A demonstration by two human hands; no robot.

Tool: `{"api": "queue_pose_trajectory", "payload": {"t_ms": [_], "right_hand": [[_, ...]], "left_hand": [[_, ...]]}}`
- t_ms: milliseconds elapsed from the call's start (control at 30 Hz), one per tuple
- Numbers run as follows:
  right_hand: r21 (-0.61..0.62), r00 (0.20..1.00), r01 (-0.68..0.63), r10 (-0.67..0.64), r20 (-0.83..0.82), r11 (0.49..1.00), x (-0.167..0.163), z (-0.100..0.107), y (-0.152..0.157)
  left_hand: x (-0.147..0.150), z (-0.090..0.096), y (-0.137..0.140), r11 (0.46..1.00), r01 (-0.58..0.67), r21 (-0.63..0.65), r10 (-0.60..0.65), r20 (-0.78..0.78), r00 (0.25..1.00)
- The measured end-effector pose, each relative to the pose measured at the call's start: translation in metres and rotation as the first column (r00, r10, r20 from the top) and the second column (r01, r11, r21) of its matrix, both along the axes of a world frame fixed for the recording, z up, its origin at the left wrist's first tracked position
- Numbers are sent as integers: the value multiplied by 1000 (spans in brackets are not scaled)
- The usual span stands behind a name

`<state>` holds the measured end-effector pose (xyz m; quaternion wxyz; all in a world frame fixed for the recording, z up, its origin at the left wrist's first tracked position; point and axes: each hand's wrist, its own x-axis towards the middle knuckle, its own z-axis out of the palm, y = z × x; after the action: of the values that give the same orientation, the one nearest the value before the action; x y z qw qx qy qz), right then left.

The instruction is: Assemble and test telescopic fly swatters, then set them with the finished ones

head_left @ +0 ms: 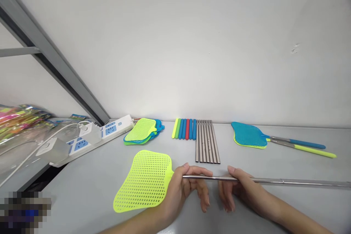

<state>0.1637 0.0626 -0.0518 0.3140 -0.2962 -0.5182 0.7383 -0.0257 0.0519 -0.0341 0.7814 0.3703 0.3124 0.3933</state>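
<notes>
A yellow-green fly swatter head [145,181] is joined to an extended telescopic metal rod [296,181], though my left hand covers the joint. My left hand [182,190] grips the neck end, its index finger stretched along the rod and the other fingers curled below. Farther right, my right hand [242,188] pinches the rod between thumb and fingers. The rod runs out of view on the right. Behind my hands lie several retracted metal rods [207,142] side by side. Next to them is a row of coloured handles [183,129] in yellow, green, blue and red.
Loose swatter heads [141,131] are stacked at the back left. Swatters with handles [248,135] lie at the right. A white power strip [93,139] with plugged-in chargers crosses the left side, beside blurred plastic packages [22,124]. A wall [192,44] rises behind the grey table [90,190].
</notes>
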Motion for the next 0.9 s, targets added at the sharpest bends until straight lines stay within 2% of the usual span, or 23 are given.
{"api": "queue_pose_trajectory", "payload": {"t_ms": [133,233,433,533,900], "right_hand": [[40,999,-20,18,40,999,-2,2,-3],[23,1000,-21,21,22,1000,-4,1,-6],[-161,988,-67,43,-146,985,-10,-1,-11],[-225,983,-83,43,-176,971,-13,-1,-13],[-199,974,-97,51,-222,975,-13,-2,-16]], "left_hand": [[2,1,-2,1000,-10,-12,11,26,1000],[4,1,-3,999,-22,-27,23,39,999],[6,0,-7,999,-17,-28,18,24,1000],[7,1,-9,999,-17,-38,18,19,1000],[15,0,-12,999,-13,-52,16,61,998]]}}
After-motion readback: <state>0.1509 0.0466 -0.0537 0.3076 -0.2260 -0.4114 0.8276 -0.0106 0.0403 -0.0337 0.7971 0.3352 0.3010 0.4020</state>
